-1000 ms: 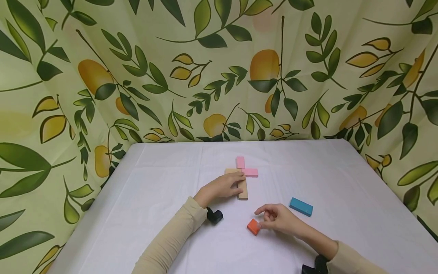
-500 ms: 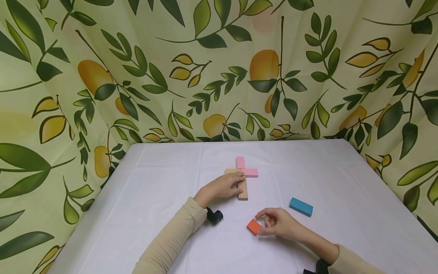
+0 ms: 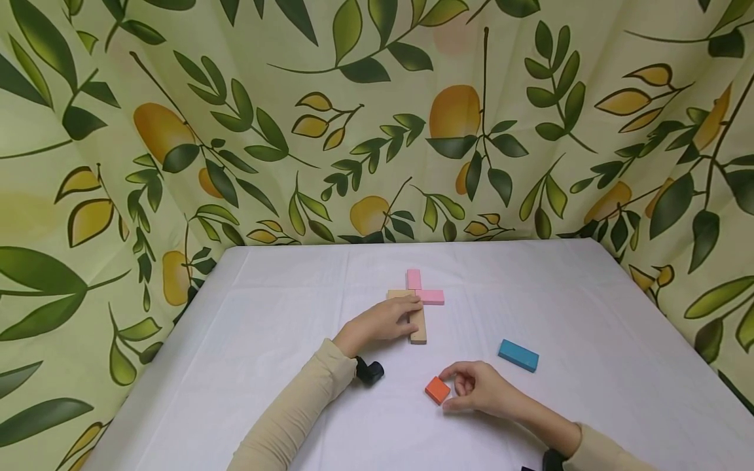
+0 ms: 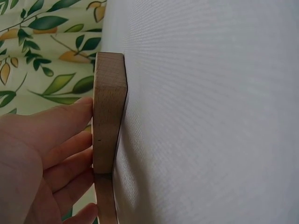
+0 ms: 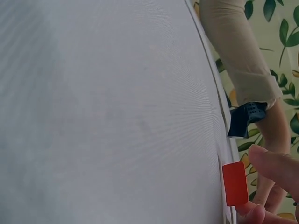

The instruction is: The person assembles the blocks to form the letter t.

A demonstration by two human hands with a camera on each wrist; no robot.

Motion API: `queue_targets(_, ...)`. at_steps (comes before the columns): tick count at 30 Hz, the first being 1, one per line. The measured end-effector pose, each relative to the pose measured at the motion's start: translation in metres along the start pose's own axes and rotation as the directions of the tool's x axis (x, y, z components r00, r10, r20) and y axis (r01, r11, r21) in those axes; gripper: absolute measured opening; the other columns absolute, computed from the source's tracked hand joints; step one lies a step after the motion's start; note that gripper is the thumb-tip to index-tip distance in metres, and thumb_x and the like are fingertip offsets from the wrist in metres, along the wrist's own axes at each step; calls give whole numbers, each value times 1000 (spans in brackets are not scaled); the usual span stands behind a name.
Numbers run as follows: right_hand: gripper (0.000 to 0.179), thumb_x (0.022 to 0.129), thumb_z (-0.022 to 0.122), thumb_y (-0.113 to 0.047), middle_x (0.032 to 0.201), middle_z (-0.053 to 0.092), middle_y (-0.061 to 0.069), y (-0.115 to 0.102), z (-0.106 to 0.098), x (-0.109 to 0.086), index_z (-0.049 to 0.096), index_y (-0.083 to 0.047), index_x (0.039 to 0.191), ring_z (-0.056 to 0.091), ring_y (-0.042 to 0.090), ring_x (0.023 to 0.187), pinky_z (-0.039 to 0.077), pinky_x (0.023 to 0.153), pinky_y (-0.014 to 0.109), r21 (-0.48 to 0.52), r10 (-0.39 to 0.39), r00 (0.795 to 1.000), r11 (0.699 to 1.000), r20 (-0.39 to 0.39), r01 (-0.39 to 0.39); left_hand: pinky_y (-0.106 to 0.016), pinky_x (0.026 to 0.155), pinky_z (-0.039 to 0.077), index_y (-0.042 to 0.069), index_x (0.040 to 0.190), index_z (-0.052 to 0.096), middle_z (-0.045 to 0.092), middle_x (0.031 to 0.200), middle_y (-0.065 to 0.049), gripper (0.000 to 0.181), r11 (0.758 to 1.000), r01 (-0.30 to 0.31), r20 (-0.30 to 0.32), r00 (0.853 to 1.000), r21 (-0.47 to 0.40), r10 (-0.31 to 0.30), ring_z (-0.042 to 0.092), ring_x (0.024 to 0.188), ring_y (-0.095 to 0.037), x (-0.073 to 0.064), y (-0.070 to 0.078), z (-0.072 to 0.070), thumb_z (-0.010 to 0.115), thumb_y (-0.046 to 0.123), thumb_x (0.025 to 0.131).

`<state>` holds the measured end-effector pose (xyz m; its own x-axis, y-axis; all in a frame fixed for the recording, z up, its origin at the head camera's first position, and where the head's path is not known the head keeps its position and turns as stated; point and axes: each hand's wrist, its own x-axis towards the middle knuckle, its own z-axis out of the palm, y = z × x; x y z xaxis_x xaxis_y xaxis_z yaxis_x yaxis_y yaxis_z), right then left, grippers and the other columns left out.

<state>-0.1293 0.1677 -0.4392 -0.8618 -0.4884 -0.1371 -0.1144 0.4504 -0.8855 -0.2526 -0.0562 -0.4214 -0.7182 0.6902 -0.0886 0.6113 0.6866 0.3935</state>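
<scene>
My left hand point(image 3: 383, 318) rests over two plain wooden blocks, fingertips on their top faces. One wooden block point(image 3: 419, 330) points toward me; the other point(image 3: 397, 294) lies crosswise and is partly covered. In the left wrist view their end and side faces point(image 4: 105, 126) show beside my thumb. Two pink blocks point(image 3: 414, 279) point(image 3: 432, 297) meet the wooden ones at the far side. My right hand point(image 3: 485, 391) is beside an orange block point(image 3: 437, 390), thumb and index finger spread around its right corner. The right wrist view shows a gap between the thumb and this block point(image 5: 235, 184).
A blue block point(image 3: 518, 356) lies on the white-clothed table point(image 3: 283, 288), behind my right hand. Black wrist cameras point(image 3: 370, 373) sit at both sleeves. A leaf-and-fruit patterned curtain point(image 3: 377, 131) hangs behind the table.
My right thumb has slid off the orange block's right side toward me, and the right hand has shifted slightly nearer. The orange block has barely moved. My left hand has stayed still.
</scene>
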Motion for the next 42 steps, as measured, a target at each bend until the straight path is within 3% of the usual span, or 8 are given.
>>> queue_targets(11, 42, 74, 82, -19, 67, 48, -4, 1, 3, 1, 66, 2, 107, 39, -1, 54, 30, 48, 15, -49, 11, 1000, 999, -23, -12, -36, 122, 30, 10, 143, 48, 41, 155, -5, 50, 1000, -25, -11, 1000, -5, 25, 34, 147, -20, -3, 1, -2, 57, 28, 97)
queue_targets(18, 42, 75, 82, -20, 66, 46, -4, -2, 5, 1, 67, 2, 107, 38, -1, 53, 29, 47, 15, -65, 19, 999, 998, -36, -21, -35, 122, 29, 13, 143, 48, 40, 156, -2, 50, 1000, 6, 0, 1000, -8, -6, 32, 148, -18, -1, 1, -1, 58, 28, 96)
queue_targets(33, 37, 73, 83, -21, 63, 44, -6, -4, 9, 2, 69, 1, 99, 36, -3, 53, 29, 47, 14, -128, -7, 995, 992, -99, -6, -36, 122, 29, 13, 144, 47, 39, 156, -2, 51, 1000, 8, 11, 1000, -2, -8, 33, 148, -18, 0, 1, -1, 58, 29, 96)
queue_targets(42, 34, 73, 82, -19, 63, 45, -7, -4, 9, 2, 69, 2, 96, 37, -3, 53, 30, 48, 14, -112, -10, 995, 994, -103, -1, -36, 122, 29, 12, 143, 47, 39, 156, -3, 50, 1000, 0, 8, 1000, -2, 0, 33, 148, -19, 0, 0, -1, 57, 29, 97)
